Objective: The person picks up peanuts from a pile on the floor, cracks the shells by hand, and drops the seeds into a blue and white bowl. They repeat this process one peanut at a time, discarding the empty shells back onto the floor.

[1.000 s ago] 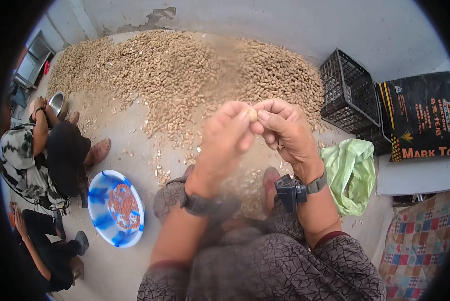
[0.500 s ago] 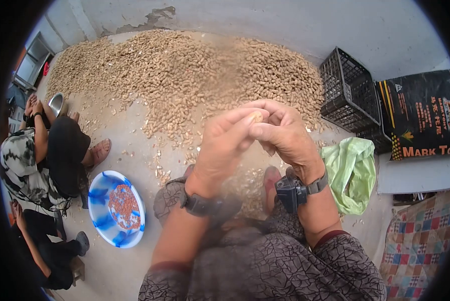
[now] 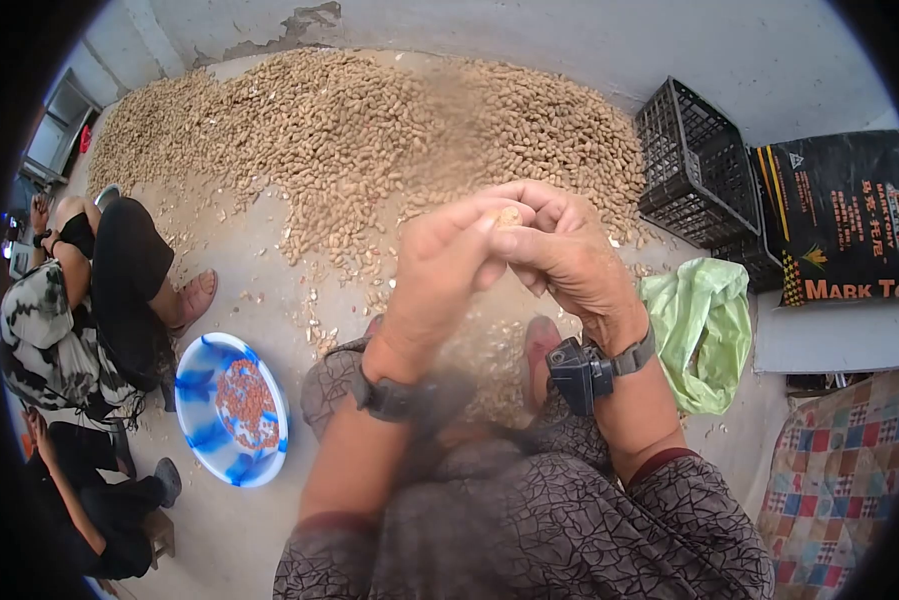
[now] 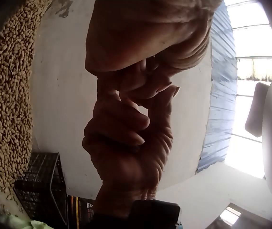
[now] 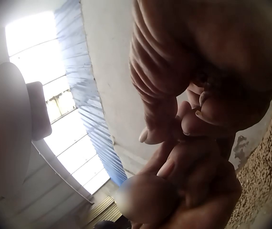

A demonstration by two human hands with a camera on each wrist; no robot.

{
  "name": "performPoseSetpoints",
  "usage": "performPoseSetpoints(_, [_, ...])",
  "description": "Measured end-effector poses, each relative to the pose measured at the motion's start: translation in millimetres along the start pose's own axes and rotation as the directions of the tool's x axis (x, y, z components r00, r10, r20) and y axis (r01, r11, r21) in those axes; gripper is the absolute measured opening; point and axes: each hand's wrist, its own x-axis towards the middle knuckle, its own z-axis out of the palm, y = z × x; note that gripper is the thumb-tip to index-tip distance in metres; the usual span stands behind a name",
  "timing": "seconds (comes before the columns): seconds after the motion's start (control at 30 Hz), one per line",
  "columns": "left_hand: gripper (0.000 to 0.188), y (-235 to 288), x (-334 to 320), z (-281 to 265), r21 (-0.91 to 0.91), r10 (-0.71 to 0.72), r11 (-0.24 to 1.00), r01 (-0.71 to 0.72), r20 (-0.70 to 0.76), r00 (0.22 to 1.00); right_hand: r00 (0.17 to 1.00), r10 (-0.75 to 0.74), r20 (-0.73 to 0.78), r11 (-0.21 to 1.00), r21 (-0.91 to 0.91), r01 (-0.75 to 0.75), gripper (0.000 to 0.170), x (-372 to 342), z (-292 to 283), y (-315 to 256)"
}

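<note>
In the head view both hands meet in front of the lap, over the floor. Between their fingertips is a small tan peanut in its shell (image 3: 508,217). My left hand (image 3: 437,262) pinches it from the left with thumb and forefinger. From the right, the thumb and curled fingers of my right hand (image 3: 581,262) grip it too. Both wrist views show the left hand (image 4: 145,43) and right hand (image 5: 203,57) with fingertips pressed together, and there the peanut is hidden behind the fingers.
A big heap of unshelled peanuts (image 3: 349,130) lies along the wall. A blue-and-white basin (image 3: 197,385) holds reddish kernels at left, near two seated people. Black crates (image 3: 691,165), a green bag (image 3: 697,330) and a black printed sack (image 3: 839,220) stand at right.
The hands have drawn closer round the peanut, the right thumb shifting over it and the fingers overlapping more. The head view has tipped slightly, and the person at far left has moved their arms.
</note>
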Motion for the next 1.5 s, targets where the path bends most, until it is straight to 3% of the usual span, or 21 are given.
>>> performPoseSetpoints(0.13, [0.027, 6, -3, 4, 0.06, -0.027, 0.998, 0.028, -0.024, 0.999, 1.0, 0.017, -0.011, 0.999, 0.036, -0.017, 0.025, 0, 3, 1])
performPoseSetpoints(0.23, [0.028, 7, -6, 3, -0.005, -0.073, 0.997, 0.073, -0.012, 0.997, 0.999, 0.021, -0.028, 0.994, 0.109, -0.017, 0.021, 0, 7, -1])
performPoseSetpoints(0.4, [0.045, 5, -6, 15, 0.031, 0.095, 0.995, -0.094, -0.031, 0.995, 0.998, 0.021, -0.066, 0.997, 0.07, -0.017, 0.017, 1, 8, 1])
performPoseSetpoints(0.53, [0.043, 2, -6, 13, 0.134, 0.157, 0.979, -0.154, -0.011, 0.988, 0.99, 0.019, -0.137, 1.0, 0.019, -0.016, 0.017, 1, 13, 3])
performPoseSetpoints(0.6, [0.031, 4, -7, 14, 0.116, 0.107, 0.988, -0.099, -0.07, 0.992, 0.988, 0.012, -0.153, 1.0, 0.02, -0.009, 0.017, 2, 17, 6])
performPoseSetpoints(0.73, [0.03, -2, -5, 12, 0.06, 0.103, 0.993, -0.098, -0.094, 0.99, 0.983, -0.003, -0.186, 1.0, -0.026, -0.001, 0.017, 4, 18, 7])
performPoseSetpoints(0.8, [0.04, -3, -6, 13, 0.056, 0.083, 0.996, -0.075, -0.144, 0.986, 0.985, 0.004, -0.175, 1.0, -0.022, -0.008, 0.017, 3, 18, 5])
performPoseSetpoints(0.93, [0.041, -1, -5, 11, 0.129, 0.109, 0.987, -0.097, -0.094, 0.99, 0.989, 0.04, -0.144, 0.999, -0.015, -0.043, 0.017, 5, 15, 4])
performPoseSetpoints(1.0, [0.045, -5, -7, 13, 0.07, 0.037, 0.997, -0.023, -0.201, 0.979, 0.99, 0.049, -0.132, 0.999, 0.017, -0.047, 0.017, 5, 13, 7])
performPoseSetpoints(1.13, [0.048, -3, -9, 11, 0.098, 0.001, 0.995, 0.02, -0.21, 0.978, 0.993, 0.043, -0.111, 0.998, 0.054, -0.037, 0.018, 4, 11, 10])
performPoseSetpoints(1.23, [0.035, 4, -8, 11, -0.021, -0.014, 1.0, 0.011, -0.115, 0.993, 0.997, 0.025, -0.076, 0.999, 0.029, -0.022, 0.019, 3, 11, 3])
performPoseSetpoints(1.3, [0.041, 2, -6, 13, 0.209, 0.08, 0.977, -0.043, -0.171, 0.982, 0.997, 0.022, -0.07, 1.0, 0.012, -0.021, 0.02, 1, 12, -2])
performPoseSetpoints(1.33, [0.041, 3, -5, 12, 0.209, 0.082, 0.977, -0.045, -0.173, 0.981, 0.998, 0.023, -0.063, 1.0, -0.005, -0.023, 0.021, 0, 12, -3])
performPoseSetpoints(1.4, [0.033, 7, -7, 9, -0.243, -0.035, 0.97, 0.024, -0.04, 0.999, 0.998, 0.007, -0.07, 0.999, -0.035, -0.009, 0.021, -1, 14, -3])
performPoseSetpoints(1.43, [0.033, 7, -7, 6, -0.243, -0.039, 0.97, 0.027, -0.044, 0.998, 0.997, -0.014, -0.081, 0.998, -0.064, 0.008, 0.022, -1, 14, -2])
performPoseSetpoints(1.5, [0.033, 7, -7, 0, -0.312, -0.029, 0.948, 0.06, 0.103, 0.994, 0.997, -0.026, -0.069, 0.997, -0.074, 0.021, 0.023, 0, 12, 1])
